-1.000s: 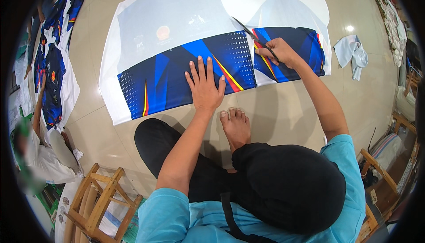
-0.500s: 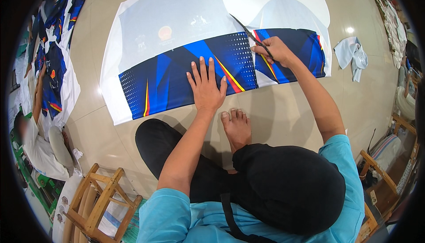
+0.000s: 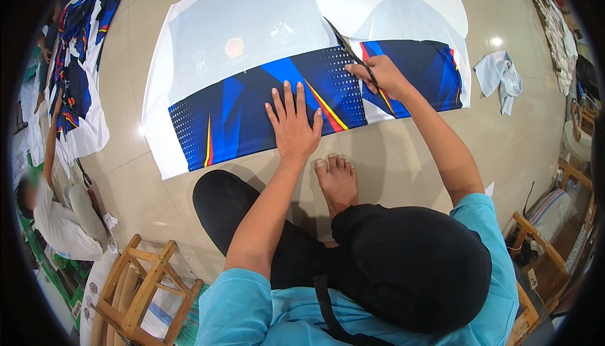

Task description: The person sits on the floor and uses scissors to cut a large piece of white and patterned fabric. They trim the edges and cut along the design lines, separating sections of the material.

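My left hand point(image 3: 293, 122) lies flat, fingers spread, on the dark navy printed fabric point(image 3: 239, 113) with blue, red and yellow streaks and white dots, laid out on the tiled floor. My right hand point(image 3: 383, 78) grips black scissors point(image 3: 350, 50), whose long blades point away from me along the seam between the large left printed piece and the smaller right panel point(image 3: 425, 72). Pale, see-through upper parts point(image 3: 227, 31) and white margins surround the navy print. My bare foot point(image 3: 336, 182) rests just below the fabric's near edge.
At the left, another person point(image 3: 60, 226) sits by more printed fabric point(image 3: 82, 81). A crumpled pale scrap point(image 3: 498, 75) lies right of my fabric, a pile of cloth point(image 3: 551, 37) beyond. Wooden stools point(image 3: 145, 283) and a wooden frame point(image 3: 542, 239) stand near me at lower left and right.
The scissors have shifted slightly left and up toward the notch between the pieces, my right hand following. My left hand has barely moved. The other person's arm and fabric have shifted.
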Demonstrator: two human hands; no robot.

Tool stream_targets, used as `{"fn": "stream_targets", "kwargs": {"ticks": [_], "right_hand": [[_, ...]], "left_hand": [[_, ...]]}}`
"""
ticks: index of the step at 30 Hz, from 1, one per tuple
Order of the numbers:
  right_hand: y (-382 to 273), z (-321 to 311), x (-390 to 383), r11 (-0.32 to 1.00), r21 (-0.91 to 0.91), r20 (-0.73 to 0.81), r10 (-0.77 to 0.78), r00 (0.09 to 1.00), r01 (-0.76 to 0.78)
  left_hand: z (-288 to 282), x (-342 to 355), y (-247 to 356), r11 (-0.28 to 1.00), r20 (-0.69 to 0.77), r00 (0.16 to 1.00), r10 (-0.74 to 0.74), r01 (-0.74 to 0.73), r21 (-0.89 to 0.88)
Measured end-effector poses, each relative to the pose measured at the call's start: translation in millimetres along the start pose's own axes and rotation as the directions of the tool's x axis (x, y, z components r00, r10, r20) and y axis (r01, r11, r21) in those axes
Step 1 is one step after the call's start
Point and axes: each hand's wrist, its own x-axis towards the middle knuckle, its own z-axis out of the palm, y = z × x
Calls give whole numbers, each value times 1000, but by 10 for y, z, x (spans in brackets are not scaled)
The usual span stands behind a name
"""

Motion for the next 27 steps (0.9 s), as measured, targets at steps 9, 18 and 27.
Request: {"fn": "stream_targets", "kwargs": {"ticks": [9,18,27], "right_hand": [[-81,94,69,999,41,-17,4,1000,-3],[-26,168,103,998,55,-27,20,999,-18],[-134,292,148,996,85,-68,11,998,-5]], "left_hand": [[10,0,-13,1000,-6,1000,1,-1,-13],[-1,-4,-13,1000,-9,1000,1,-1,-12],[-3,-3,-13,1000,-10,1000,-3,2,-22]]}}
